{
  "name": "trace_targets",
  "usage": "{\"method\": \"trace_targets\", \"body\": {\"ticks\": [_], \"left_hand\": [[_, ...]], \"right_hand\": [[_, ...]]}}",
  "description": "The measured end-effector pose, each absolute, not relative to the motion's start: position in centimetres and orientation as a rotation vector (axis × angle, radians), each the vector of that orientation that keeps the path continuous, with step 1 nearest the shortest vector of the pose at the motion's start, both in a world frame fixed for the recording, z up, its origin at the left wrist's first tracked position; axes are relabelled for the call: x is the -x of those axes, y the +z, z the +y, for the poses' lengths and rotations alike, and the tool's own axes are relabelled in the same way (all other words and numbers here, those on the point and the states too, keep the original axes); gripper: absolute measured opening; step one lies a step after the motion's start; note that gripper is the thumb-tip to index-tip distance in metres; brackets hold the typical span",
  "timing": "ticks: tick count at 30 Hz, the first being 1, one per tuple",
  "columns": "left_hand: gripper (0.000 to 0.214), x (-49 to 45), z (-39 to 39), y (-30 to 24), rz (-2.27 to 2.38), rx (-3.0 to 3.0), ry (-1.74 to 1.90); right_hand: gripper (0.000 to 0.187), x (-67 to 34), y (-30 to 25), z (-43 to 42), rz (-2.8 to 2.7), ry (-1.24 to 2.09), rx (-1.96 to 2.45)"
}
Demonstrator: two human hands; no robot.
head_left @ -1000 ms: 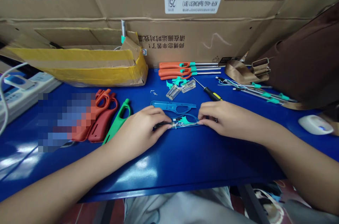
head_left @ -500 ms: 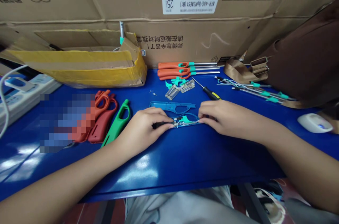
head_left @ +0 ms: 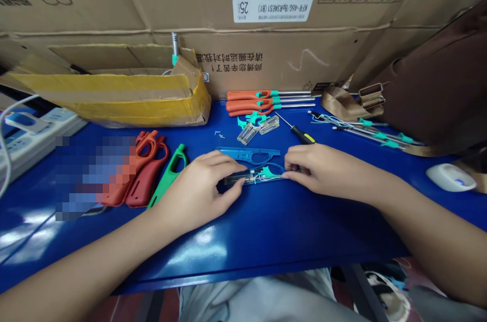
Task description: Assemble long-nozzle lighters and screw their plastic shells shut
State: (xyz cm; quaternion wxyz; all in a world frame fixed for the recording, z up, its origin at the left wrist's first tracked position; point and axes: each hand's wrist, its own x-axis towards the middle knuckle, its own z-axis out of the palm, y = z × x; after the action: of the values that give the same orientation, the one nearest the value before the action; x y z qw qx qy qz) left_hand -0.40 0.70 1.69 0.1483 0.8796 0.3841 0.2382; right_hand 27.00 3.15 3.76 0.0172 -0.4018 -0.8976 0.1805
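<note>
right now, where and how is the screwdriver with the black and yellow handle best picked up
Probably by its thick black and yellow handle, from above on the near side: that end lies nearest the right hand, while the thin metal shaft points away, beside a clear plastic piece.

Head camera, one, worn by the person. Station: above and behind the left fingers [head_left: 228, 168] and right fingers [head_left: 300, 157], on the person's own side of the bench [head_left: 247, 233]. Facing: forward and down, fingers near mid-view. Range: close; left forearm [head_left: 125, 241] and right forearm [head_left: 414, 210] lead to the fingers from the lower sides. Coverage: from the lap [head_left: 258, 297], nearer than the fingers, to the printed cardboard [head_left: 171, 0], upright beyond them.
</note>
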Motion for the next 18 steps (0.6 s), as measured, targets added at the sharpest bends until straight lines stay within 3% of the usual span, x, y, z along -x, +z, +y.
{"method": "trace_targets", "body": {"ticks": [7,18], "left_hand": [[0.018,2.0,1.2,3.0,1.198,-2.641,0.336],[0.009,2.0,2.2,2.2,1.130,-2.310,0.466]], "right_hand": [[0.020,-27.1,3.9,3.1,-2.769,0.585,1.227],[0.026,-27.2,3.4,3.5,-2.773,0.600,1.216]]}}
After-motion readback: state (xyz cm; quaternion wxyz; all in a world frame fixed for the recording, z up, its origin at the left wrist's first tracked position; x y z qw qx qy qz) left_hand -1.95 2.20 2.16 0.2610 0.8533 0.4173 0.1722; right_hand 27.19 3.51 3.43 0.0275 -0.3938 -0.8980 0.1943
